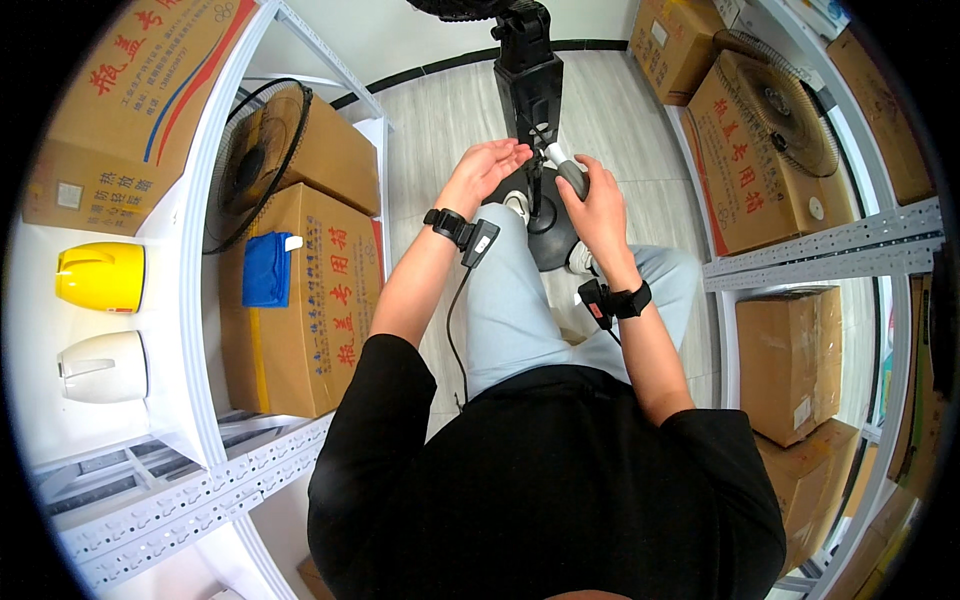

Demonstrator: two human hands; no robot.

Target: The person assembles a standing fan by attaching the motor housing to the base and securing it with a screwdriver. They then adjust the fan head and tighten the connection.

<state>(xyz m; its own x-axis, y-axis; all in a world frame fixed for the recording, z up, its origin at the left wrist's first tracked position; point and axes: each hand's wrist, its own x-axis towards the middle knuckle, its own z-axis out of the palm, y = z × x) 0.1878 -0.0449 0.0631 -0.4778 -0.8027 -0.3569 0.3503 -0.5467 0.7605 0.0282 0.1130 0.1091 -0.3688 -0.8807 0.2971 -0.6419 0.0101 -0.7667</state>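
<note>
- Below the camera, wearing a black top (550, 470) and sitting with pale blue trousers (510, 310) spreading apart at the knees.
- Around both wrists, wearing black straps (443, 221) with small boxed devices (484, 243), a thin cable (452, 330) trailing from the left one.
- Beyond the knees, holding the hands apart from each other: wrapping the right hand (603, 210) around the gray handle of a gray-and-white tool (571, 178), aiming its white end up and leftward.
- Just left of that white end, holding the left hand (487, 172) open, fingers stretching toward it; being unable to tell contact from nearness there.
- Past the hands, facing a black post (528, 90) above a round dark base (553, 245) on gray wood-patterned floor (450, 120).
- Along the left, seeing a white shelf (185, 310) carrying yellow (115, 277) and white handled containers (115, 367), brown cartons (235, 340), a blue packet (267, 272) and a black wire guard (252, 160).
- Along the right, seeing more cartons (720, 165) and another wire guard (778, 102).
- Farthest off, meeting a pale wall (400, 30) with black skirting (460, 62).
</note>
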